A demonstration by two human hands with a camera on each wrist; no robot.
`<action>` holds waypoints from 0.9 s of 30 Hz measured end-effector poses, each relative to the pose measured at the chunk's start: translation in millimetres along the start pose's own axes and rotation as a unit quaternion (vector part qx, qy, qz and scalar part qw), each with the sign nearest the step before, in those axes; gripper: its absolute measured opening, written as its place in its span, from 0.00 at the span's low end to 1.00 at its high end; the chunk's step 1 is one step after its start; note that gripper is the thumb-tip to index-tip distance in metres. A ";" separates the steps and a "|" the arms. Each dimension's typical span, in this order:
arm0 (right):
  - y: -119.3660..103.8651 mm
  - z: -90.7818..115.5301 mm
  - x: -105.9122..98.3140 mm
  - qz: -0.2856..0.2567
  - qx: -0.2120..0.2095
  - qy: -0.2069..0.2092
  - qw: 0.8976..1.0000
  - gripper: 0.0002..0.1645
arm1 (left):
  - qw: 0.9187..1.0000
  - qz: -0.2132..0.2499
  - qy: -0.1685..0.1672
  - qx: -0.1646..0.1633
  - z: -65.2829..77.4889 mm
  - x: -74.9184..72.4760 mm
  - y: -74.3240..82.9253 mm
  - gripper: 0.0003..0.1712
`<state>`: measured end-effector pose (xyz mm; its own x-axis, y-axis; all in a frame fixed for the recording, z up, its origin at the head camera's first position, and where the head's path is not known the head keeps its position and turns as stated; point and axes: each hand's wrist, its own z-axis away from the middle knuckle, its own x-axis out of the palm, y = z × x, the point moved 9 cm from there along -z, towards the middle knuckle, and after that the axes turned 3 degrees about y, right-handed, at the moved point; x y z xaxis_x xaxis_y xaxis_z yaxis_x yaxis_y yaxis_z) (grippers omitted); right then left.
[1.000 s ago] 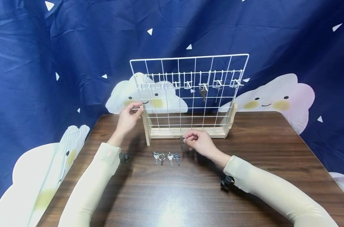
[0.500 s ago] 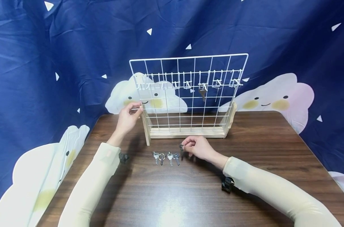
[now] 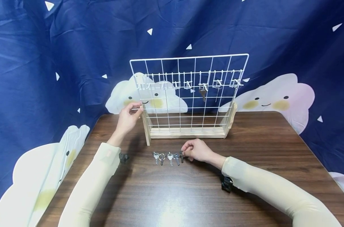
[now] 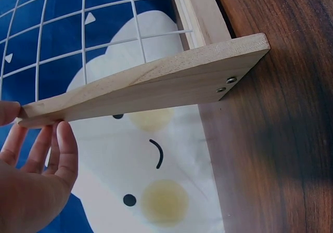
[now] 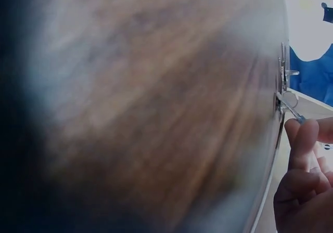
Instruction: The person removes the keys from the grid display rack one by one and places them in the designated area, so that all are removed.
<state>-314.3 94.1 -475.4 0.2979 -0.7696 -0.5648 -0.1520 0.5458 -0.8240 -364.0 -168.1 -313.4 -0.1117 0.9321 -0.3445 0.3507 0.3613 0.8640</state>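
Note:
My left hand (image 3: 127,118) grips the top of the left wooden side piece (image 4: 156,85) of a white wire grid rack (image 3: 186,117), thumb on one face and fingers on the other. At the table my right hand (image 3: 198,150) pinches a dark key (image 3: 181,157) between thumb and fingertips, its blade pointing down towards the wood. In the right wrist view that key (image 5: 291,109) is at the fingertips. Just left of it lie a silver key (image 3: 176,158), another silver key (image 3: 170,158) and a key with a ring (image 3: 162,158), with one more key (image 3: 156,158) at the row's end.
White hooks (image 3: 187,84) run across the upper grid. A brownish key (image 3: 203,93) hangs from one on the right, with a thin key (image 3: 217,93) seen edge-on beside it. Dark brown table (image 3: 149,192) spreads in front; a blue cloth (image 3: 172,28) hangs behind.
The right hand has come down from the rack's base to the row's right end, bringing the dark key beside the other keys. My left hand keeps its grip.

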 end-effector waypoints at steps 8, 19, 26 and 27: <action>2.0 -0.6 -0.3 0.037 0.004 0.011 0.999 0.02 | 1.000 -0.006 0.003 -0.001 -0.5 -0.1 -0.6 0.20; -4.0 -2.0 -1.8 0.117 -0.013 0.015 0.993 0.02 | 1.000 0.007 0.001 -0.006 -0.6 0.2 -1.5 0.20; -7.3 -2.3 -0.8 0.143 -0.036 0.012 0.989 0.02 | 1.000 0.000 0.001 -0.004 0.3 0.1 0.2 0.21; -7.2 -2.5 -0.6 0.147 -0.038 0.011 0.988 0.02 | 1.000 0.001 0.001 -0.004 0.3 0.0 0.2 0.21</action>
<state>-315.8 89.7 -469.3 0.2096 -0.5898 -0.7799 -0.2987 0.7208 -0.6254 -363.7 -168.0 -313.4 -0.1133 0.9328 -0.3421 0.3444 0.3598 0.8671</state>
